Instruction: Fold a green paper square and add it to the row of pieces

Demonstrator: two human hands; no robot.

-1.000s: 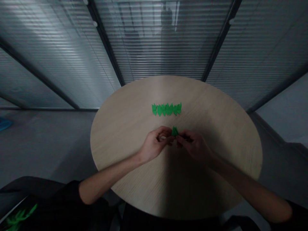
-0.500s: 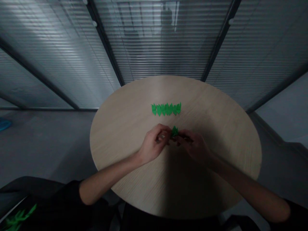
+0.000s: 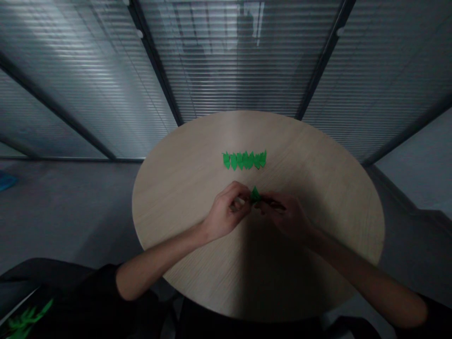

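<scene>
Between my fingertips is a small green folded paper piece (image 3: 254,194), its pointed tip facing away from me. My left hand (image 3: 229,207) pinches it from the left, thumb and forefinger curled into a ring. From the other side my right hand (image 3: 282,209), in shadow, grips the same piece with its fingers closed. Its lower part is hidden by the fingers. Just beyond my hands, a row of several similar green paper pieces (image 3: 244,160) lies side by side on the round wooden table (image 3: 183,165).
More green pieces (image 3: 26,320) lie at the lower left, below table height, beside a dark chair-like shape (image 3: 49,266). A partition with blinds (image 3: 236,75) stands right behind the table. Something blue (image 3: 6,180) rests on the floor at far left.
The green piece has turned or closed up slightly between my fingers and now shows a single narrower point. Both hands have barely shifted; the row is unchanged.
</scene>
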